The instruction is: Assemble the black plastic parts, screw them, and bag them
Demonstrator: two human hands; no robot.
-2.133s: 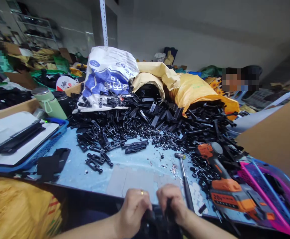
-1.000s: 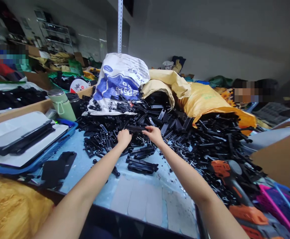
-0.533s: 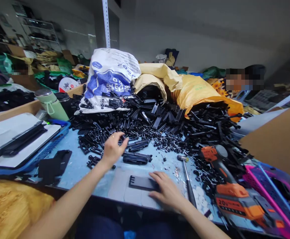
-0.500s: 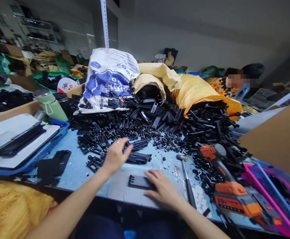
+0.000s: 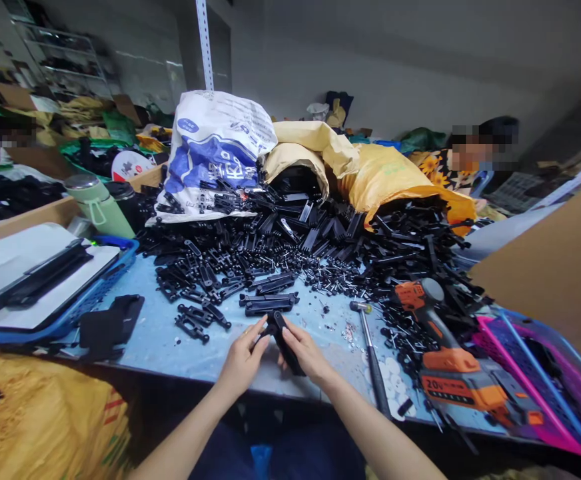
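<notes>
Near the front edge of the blue tabletop, both my hands are close together. My right hand [image 5: 305,350] is wrapped around a long black plastic bracket [image 5: 286,345], tilted with its upper end away from me. My left hand [image 5: 243,360] pinches a smaller black plastic piece [image 5: 268,329] against that bracket's upper end; my fingers cover most of it. Just beyond lie stacked long black parts [image 5: 269,304]. Several short black links [image 5: 193,323] rest to their left.
A hammer [image 5: 373,360] and an orange cordless drill [image 5: 453,363] lie at right, beside white discs [image 5: 395,383]. Behind, black parts and pins [image 5: 315,267] spill from sacks [image 5: 220,147]. A blue basket [image 5: 125,267] and a green flask [image 5: 101,207] stand left. A co-worker [image 5: 435,163] sits behind.
My left hand has come back from the pile with a small black piece and met my right hand. The bracket, flat on the table before, is now lifted and tilted in my right hand.
</notes>
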